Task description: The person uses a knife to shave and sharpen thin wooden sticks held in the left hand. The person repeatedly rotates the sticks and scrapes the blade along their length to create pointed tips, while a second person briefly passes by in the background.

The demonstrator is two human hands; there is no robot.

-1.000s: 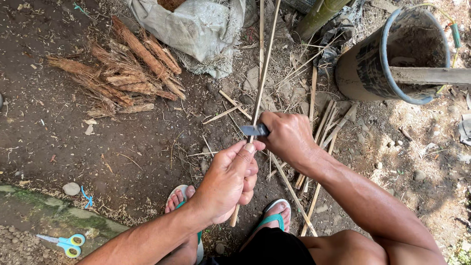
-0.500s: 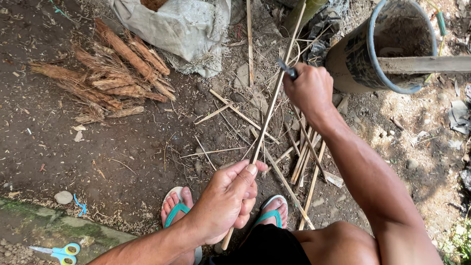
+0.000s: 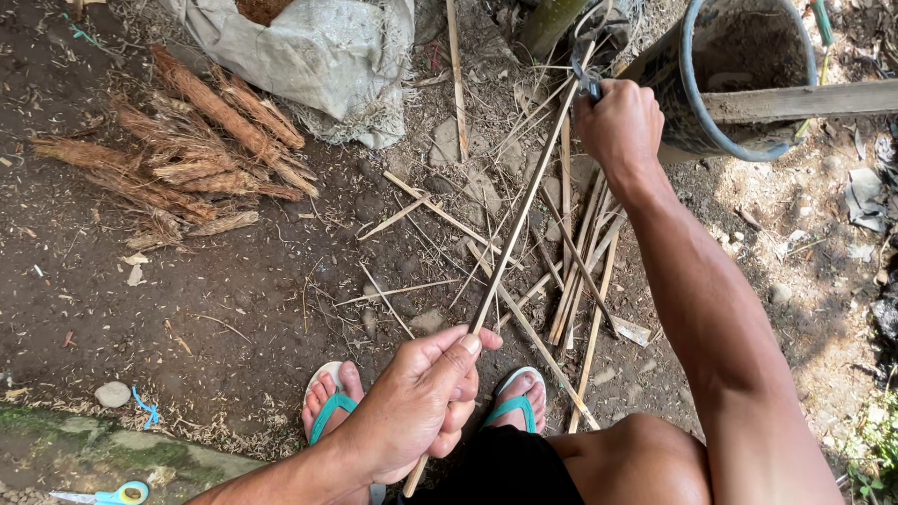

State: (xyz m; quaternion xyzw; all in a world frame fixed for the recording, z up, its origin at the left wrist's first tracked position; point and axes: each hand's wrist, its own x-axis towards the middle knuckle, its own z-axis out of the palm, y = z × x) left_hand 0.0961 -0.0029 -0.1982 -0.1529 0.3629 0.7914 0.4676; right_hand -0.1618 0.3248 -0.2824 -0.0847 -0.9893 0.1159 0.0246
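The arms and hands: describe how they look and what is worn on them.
Both arms are bare, no sleeves showing. The left hand and right hand wear no gloves; no rings, watch or bands are visible. The right forearm looks lean and muscled, lit by sun.

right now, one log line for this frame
left hand: grips bamboo strip | right hand: knife at far end | loose strips on ground
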